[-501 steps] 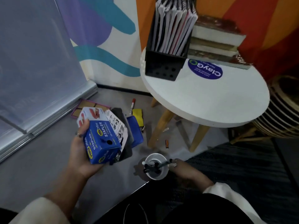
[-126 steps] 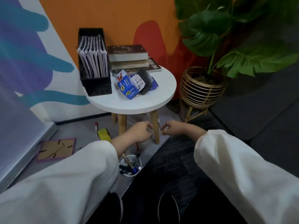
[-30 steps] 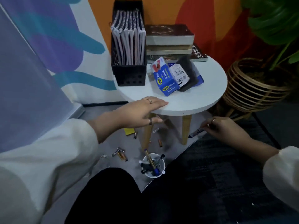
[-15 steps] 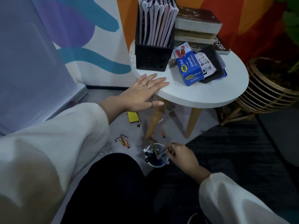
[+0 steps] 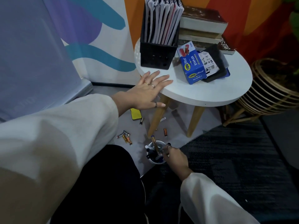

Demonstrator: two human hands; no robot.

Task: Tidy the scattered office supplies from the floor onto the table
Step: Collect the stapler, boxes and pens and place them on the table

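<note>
While left hand (image 5: 146,91) rests on table (image 5: 210,94), right fingers (image 5: 166,150) touch pen cup (image 5: 156,152).

Supplies split between floor and desk.
White pen cup (image 5: 156,153) upright on floor, full of pens, near desk (image 5: 210,94) leg. Loose batteries (image 5: 125,136) scattered on floor left of cup, one more (image 5: 165,132) under desk; yellow flat item (image 5: 135,113) on floor, partly hidden. Blue stapler box (image 5: 192,63) tilted on round white desk, leaning on black and white packs (image 5: 212,62).
</note>
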